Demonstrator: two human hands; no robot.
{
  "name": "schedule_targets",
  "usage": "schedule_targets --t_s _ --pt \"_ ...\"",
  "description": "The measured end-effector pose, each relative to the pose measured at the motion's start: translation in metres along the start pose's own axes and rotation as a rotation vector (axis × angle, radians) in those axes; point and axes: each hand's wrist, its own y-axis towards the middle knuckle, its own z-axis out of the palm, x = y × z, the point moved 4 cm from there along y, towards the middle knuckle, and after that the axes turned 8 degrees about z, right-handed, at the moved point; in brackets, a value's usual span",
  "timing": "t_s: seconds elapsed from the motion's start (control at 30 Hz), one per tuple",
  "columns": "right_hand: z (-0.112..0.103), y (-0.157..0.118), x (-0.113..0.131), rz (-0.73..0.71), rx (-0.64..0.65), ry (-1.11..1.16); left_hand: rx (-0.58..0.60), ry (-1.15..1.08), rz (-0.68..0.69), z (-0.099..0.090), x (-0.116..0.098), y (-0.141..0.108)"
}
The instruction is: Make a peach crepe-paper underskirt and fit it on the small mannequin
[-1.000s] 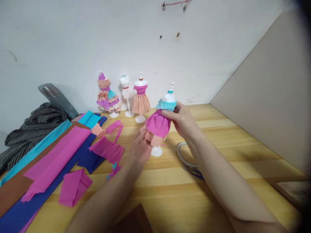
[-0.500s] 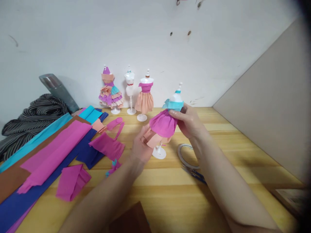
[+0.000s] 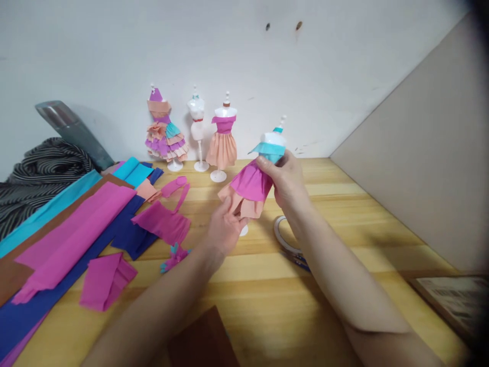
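A miniature dress form [image 3: 272, 137] leans to the right in my hands, its white base [image 3: 244, 231] low on the tabletop side. It wears a turquoise paper top [image 3: 269, 149] and a magenta skirt layer [image 3: 251, 179] over a peach underskirt [image 3: 252, 209]. My right hand [image 3: 289, 179] is closed around the waist, thumb in front. At the hem, my left hand [image 3: 224, 230] has the peach underskirt between thumb and fingers; part of those fingers is hidden by paper. A white tape roll [image 3: 280, 235] and partly covered scissors [image 3: 300, 261] lie beneath my right forearm.
Along the wall stand a ruffled dress form [image 3: 166, 130], a bare one [image 3: 197, 130] and one in a peach skirt [image 3: 222, 148]. Coloured crepe paper [image 3: 76, 224], magenta pieces [image 3: 108, 281] and a striped cloth [image 3: 53, 160] spread over the left. A panel [image 3: 412, 137] borders the right.
The dress form has tilted further, its hem swinging left. My left hand has shifted to the underskirt's edge, and my right hand keeps its hold on the waist. The camera view has moved slightly.
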Motion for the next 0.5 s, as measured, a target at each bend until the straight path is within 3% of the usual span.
schedule_targets --t_s 0.13,0.23,0.37,0.5 --pt "0.0 0.0 0.001 -0.017 -0.054 -0.009 0.14 0.004 0.029 0.001 -0.005 -0.002" --pt "0.002 0.0 0.002 -0.011 -0.058 -0.03 0.244 0.051 0.124 0.0 -0.007 -0.003" --pt "0.004 -0.002 0.003 0.004 -0.038 -0.01 0.178 0.25 0.253 -0.006 -0.004 0.002" --pt "0.005 -0.003 0.004 -0.01 -0.022 0.043 0.098 0.295 0.281 -0.012 -0.003 0.012"
